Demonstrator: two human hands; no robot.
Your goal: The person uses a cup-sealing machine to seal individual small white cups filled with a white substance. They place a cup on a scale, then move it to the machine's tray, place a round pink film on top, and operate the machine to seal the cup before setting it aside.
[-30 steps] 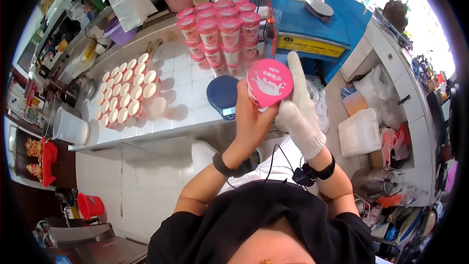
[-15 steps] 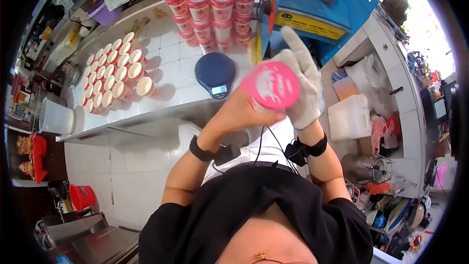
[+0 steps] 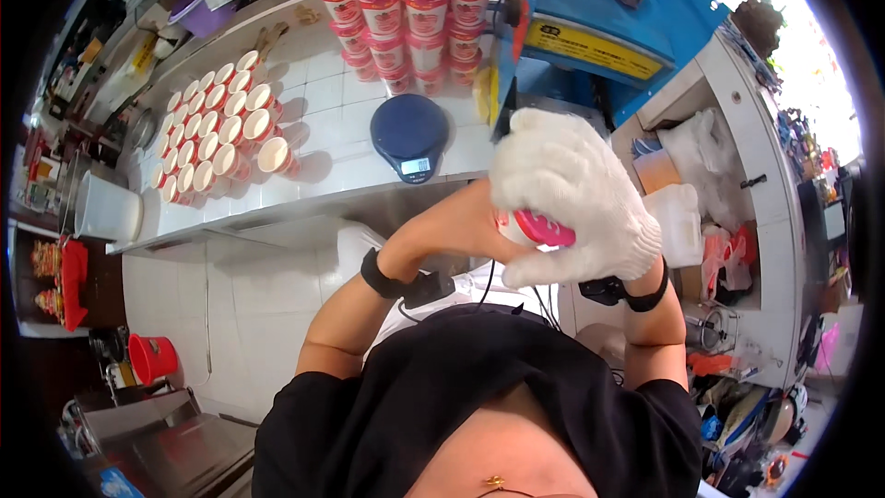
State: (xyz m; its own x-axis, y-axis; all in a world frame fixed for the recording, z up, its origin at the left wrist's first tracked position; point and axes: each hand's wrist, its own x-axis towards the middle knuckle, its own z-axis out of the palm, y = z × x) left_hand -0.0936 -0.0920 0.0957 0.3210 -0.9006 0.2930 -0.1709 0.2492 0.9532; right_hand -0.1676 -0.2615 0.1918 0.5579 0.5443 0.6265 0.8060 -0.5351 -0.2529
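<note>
A paper cup with a pink printed lid (image 3: 546, 228) is held in front of my body, mostly hidden by my hands. Bare, my left hand (image 3: 466, 219) is closed around its side. My right hand (image 3: 576, 184), in a white knitted glove, curls over the top with its thumb below, and only a strip of pink lid shows between. On the tiled counter just beyond lies a dark blue digital scale (image 3: 408, 134) with nothing on its plate. To the right of that stands a blue machine (image 3: 590, 28) with a yellow label.
Stacked lidded pink cups (image 3: 426, 9) stand at the back of the counter. Rows of open filled cups (image 3: 207, 143) occupy its left part. On the right are a white plastic jug (image 3: 678, 221) and a cabinet (image 3: 737, 120). A red bucket (image 3: 153, 358) sits on the floor at left.
My gloved right hand has moved from behind the cup to over its lid, covering most of it. The cup has dropped slightly and tilted in my left hand.
</note>
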